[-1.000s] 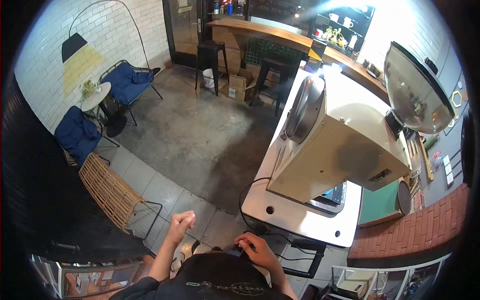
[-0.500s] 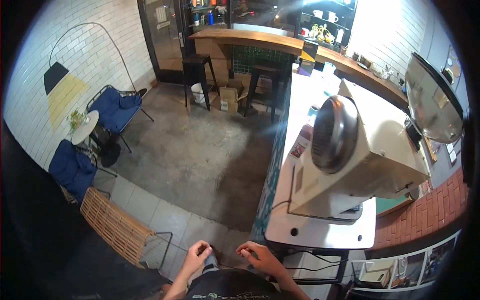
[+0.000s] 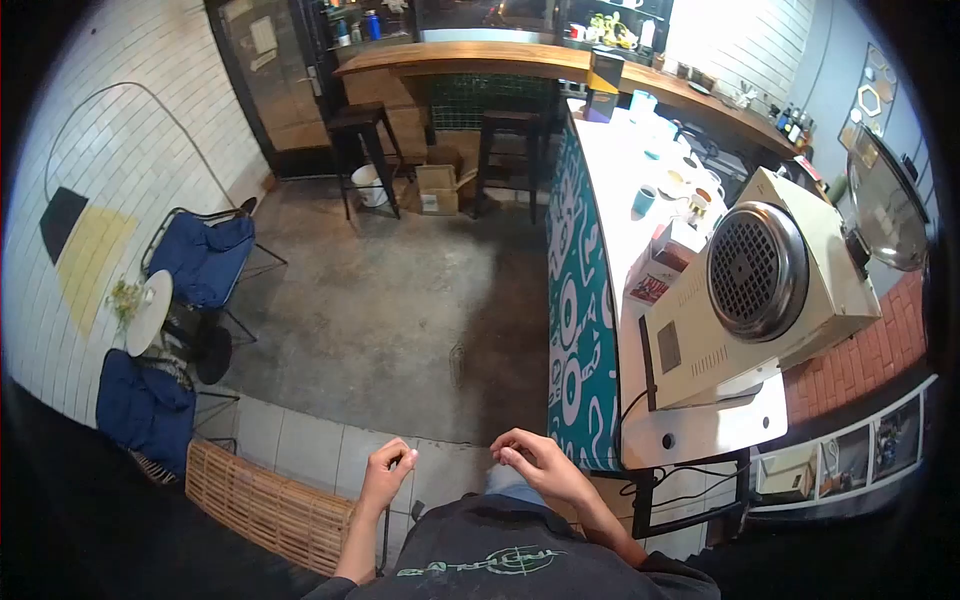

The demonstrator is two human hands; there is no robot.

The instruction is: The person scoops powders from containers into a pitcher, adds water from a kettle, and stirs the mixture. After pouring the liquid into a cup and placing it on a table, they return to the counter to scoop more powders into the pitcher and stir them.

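Observation:
Low in the view, my left hand (image 3: 387, 472) hovers over the pale floor tiles (image 3: 310, 443) with its fingers curled in and nothing visible in them. To its right, my right hand (image 3: 540, 468) is in the air in front of my dark shirt (image 3: 490, 545). Its fingers are loosely bent, with a gap to the thumb and no object seen between them. The hands are apart and touch nothing. Nearest my right hand is the counter (image 3: 645, 455) with a teal patterned side; nearest my left is a woven bench (image 3: 265, 505).
A cream machine (image 3: 830, 290) with a round metal grille stands on the counter, with cups and a box (image 3: 665, 260) behind. Blue-cushioned chairs (image 3: 205, 255) and a small round table (image 3: 150, 313) line the left wall. Stools (image 3: 360, 125) stand by a wooden bar (image 3: 460, 57).
The view has turned right and shifted, so the machine's grille faces me more. Both hands appear higher in the view, and the fingers of my right hand sit slightly differently.

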